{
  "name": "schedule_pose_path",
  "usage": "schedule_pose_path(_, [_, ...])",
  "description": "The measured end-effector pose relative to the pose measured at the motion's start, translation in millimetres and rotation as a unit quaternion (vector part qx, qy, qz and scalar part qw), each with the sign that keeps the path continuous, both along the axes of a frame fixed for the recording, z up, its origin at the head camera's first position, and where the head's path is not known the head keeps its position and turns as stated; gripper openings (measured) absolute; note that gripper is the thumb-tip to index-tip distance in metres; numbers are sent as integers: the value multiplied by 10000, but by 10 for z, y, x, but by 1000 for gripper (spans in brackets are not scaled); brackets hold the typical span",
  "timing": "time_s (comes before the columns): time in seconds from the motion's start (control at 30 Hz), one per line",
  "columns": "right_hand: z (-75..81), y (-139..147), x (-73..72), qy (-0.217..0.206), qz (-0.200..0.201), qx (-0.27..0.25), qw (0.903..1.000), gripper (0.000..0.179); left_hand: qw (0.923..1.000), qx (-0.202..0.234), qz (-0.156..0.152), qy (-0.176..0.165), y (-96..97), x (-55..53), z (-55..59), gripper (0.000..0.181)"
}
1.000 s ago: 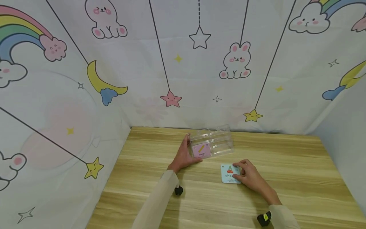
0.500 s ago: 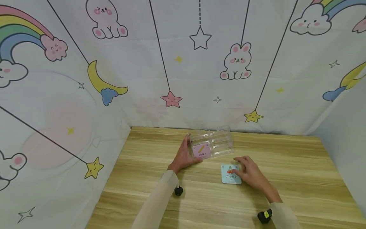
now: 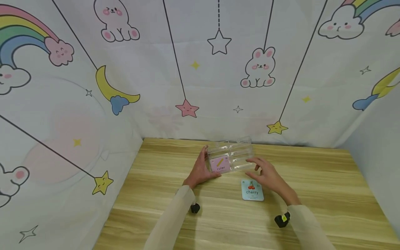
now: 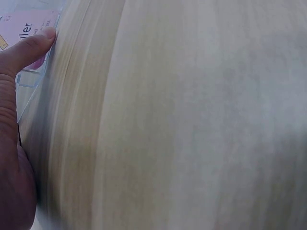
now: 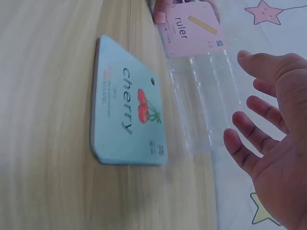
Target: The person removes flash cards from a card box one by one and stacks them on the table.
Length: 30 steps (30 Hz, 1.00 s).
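A clear plastic box with several compartments [image 3: 240, 152] stands at the back of the table. A pink "ruler" card [image 3: 220, 161] is in its near left compartment. My left hand [image 3: 200, 171] grips the box's left end, thumb along the front and fingers at the far side; in the left wrist view the thumb [image 4: 33, 47] lies over the box's edge. A light blue stack of cards, "cherry" on top [image 5: 127, 105], lies flat on the table in front of the box. Over the space between stack and box, my right hand [image 3: 270, 177] holds nothing, its fingers spread and slightly bent.
The wood-grain table [image 3: 150, 173] meets a white cartoon-printed cloth [image 3: 218, 83] right behind the box. Another cloth wall [image 3: 62, 121] borders the left side. Black wrist cameras sit at both cuffs.
My right hand has let go of the cherry card stack and moved up and left toward the box. The stack stays in place. My left hand has not moved.
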State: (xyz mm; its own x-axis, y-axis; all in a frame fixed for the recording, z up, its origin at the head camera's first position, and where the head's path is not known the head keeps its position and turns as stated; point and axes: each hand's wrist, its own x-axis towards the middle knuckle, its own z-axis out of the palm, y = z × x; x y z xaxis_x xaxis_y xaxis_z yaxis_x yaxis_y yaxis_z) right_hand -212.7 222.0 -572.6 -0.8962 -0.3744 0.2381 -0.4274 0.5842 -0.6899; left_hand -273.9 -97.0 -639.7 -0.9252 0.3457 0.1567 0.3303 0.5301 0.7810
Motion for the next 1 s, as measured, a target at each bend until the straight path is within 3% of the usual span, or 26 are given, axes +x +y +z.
schedule_pose_path(0.5, [-45, -374, -280, 138, 396, -302, 9987, 45, 10000, 20, 27, -38, 6, 5, 28, 138])
schedule_pose_path(1.0, [-44, -595, -326, -355, 673, -484, 9959, 45, 10000, 48, -45, 12, -4, 21, 27, 138])
